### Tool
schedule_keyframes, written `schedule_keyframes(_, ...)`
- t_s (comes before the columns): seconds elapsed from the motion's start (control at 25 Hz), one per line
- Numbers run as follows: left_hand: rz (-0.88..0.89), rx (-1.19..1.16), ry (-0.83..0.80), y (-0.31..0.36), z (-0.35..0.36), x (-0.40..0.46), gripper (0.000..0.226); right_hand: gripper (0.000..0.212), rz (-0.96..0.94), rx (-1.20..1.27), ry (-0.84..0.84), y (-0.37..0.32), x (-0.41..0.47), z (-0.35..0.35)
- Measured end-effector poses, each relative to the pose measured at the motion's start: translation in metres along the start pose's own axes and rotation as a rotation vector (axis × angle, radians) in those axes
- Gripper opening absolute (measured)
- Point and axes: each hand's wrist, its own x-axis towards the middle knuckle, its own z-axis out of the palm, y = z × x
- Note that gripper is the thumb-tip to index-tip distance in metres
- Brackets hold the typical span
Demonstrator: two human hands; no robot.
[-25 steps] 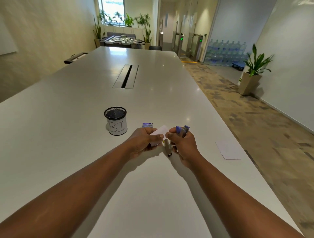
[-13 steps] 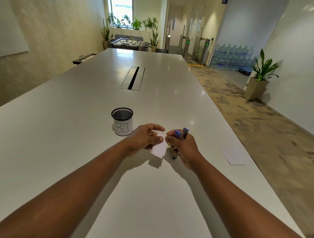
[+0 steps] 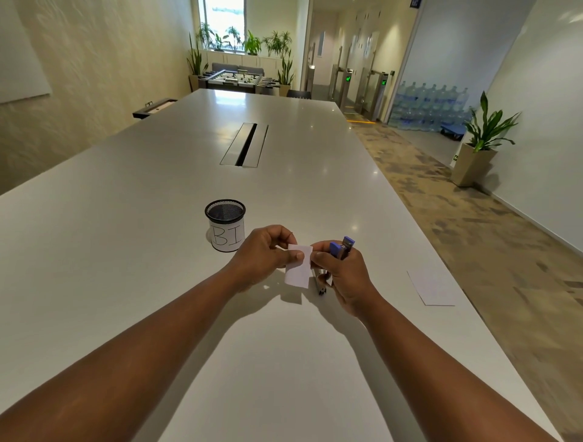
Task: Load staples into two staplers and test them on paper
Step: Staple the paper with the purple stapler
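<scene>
A mesh cup (image 3: 225, 224) stood on the bench (image 3: 157, 195). Right of the cup, my left hand (image 3: 263, 254) pinched a paper slip (image 3: 298, 265); my right hand's (image 3: 342, 273) grip curled around the blue stapler (image 3: 341, 249), touching the slip.

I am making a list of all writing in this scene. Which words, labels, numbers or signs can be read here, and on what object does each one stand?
"BI": handwritten in dark ink on the white paper label around the black mesh metal cup on the white table.
Dark blue sign at the top of the far wall: too small to read.
Green lights on the entrance gates: symbols, too blurred to read.
Small white paper slip between the hands: no writing visible.
</scene>
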Motion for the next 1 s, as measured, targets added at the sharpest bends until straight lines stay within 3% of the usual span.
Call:
schedule_keyframes(0.24,0.042,0.052,0.011,0.0011,0.0026,-0.0020,0.017,0.010,-0.008,0.009,-0.010,0.0028,0.0018,-0.0011)
schedule_keyframes(1.0,0.033,0.090,0.020,-0.0015,0.0056,-0.0017,0.018,0.012,-0.029,-0.076,0.003,0.0051,0.0021,-0.0017)
